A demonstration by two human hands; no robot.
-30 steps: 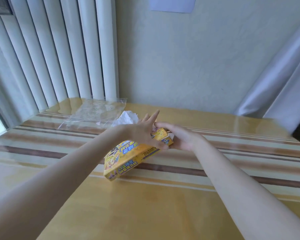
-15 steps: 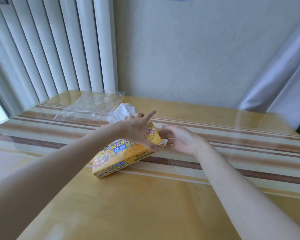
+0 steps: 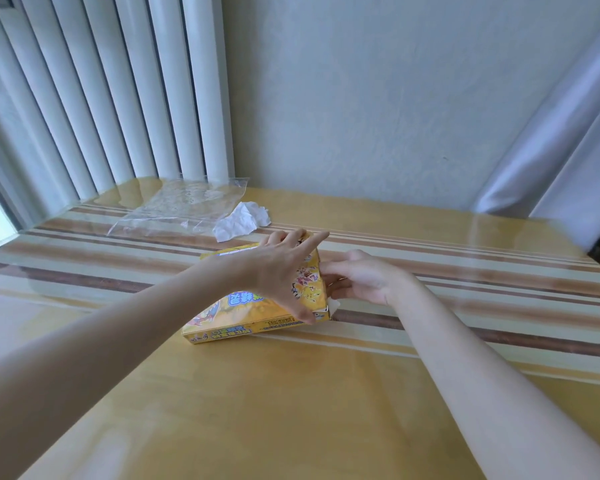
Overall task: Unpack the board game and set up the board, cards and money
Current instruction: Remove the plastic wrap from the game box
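Observation:
A yellow board game box (image 3: 243, 313) with cartoon print lies on the striped table (image 3: 291, 393), its right end slightly raised. My left hand (image 3: 274, 268) spans the top of the box, thumb on the near side and fingers reaching the far edge, gripping it. My right hand (image 3: 364, 278) is at the box's right end with its fingers curled against the end flap. A small white piece (image 3: 334, 303) sticks out at that end's lower corner. The box's contents are hidden.
A flat clear plastic bag (image 3: 181, 206) and a crumpled white tissue (image 3: 241, 220) lie behind the box near the wall. Vertical blinds (image 3: 101, 98) stand at the back left, and a pale curtain (image 3: 551, 133) hangs at the right.
The box has come down from a tilted, lifted pose to lie almost flat on the table. My left hand has spread wider across its top, and my right hand stays at the right end.

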